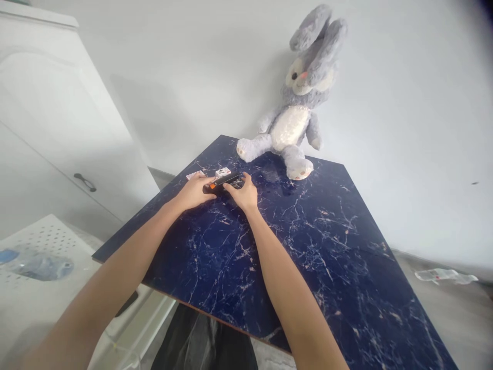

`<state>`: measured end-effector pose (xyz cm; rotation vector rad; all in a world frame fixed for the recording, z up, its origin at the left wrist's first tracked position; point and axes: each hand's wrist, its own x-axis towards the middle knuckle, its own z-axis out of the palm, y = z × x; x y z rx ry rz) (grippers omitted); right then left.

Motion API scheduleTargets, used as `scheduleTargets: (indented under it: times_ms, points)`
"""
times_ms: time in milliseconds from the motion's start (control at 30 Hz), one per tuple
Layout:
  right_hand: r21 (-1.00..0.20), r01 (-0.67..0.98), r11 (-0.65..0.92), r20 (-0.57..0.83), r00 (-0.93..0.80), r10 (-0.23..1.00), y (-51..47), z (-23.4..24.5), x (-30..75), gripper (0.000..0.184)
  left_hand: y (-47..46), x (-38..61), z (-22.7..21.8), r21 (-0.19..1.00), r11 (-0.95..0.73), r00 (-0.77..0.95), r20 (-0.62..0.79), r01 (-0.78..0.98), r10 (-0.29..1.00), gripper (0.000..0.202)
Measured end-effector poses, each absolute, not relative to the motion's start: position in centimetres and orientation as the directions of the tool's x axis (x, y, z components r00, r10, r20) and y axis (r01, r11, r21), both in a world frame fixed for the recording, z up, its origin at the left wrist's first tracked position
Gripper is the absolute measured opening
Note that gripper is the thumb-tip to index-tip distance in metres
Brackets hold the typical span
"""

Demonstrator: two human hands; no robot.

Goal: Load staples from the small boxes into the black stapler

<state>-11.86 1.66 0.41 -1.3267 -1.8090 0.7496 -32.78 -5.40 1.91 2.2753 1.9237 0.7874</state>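
Both my hands reach far across a dark blue marbled table (308, 241). Between them lies a small black device with an orange end (227, 180). My left hand (194, 191) grips its orange left end with fingers curled. My right hand (242, 193) closes on its right end. Just behind the device sits a small white box (223, 172), and a pale card (192, 175) lies beside my left hand.
A grey and white plush rabbit (295, 118) sits at the table's far edge against the white wall. A white cabinet (57, 128) stands at left, a white perforated surface (34, 257) below it. A plastic bottle (442, 276) lies on the floor at right.
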Motion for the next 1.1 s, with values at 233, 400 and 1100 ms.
scheduleTargets:
  times_ms: [233,400,1100]
  points:
    - [-0.807,0.459,0.372,0.244,-0.315,0.917,1.5,0.3,-11.7,0.085,-5.6,-32.5,1.7,0.396,-0.193,0.038,0.367,0.898,0.929,0.067]
    - [-0.823,0.441,0.358,0.239,-0.303,0.923,1.8,-0.2,-11.7,0.084,-5.7,-32.3,2.1,0.386,-0.210,0.067,0.352,0.898,0.934,0.066]
    - [-0.743,0.391,0.543,0.424,-0.352,0.834,-6.8,0.4,-4.2,0.054,-7.5,-28.4,3.7,0.365,-0.414,0.120,0.613,0.834,0.781,0.039]
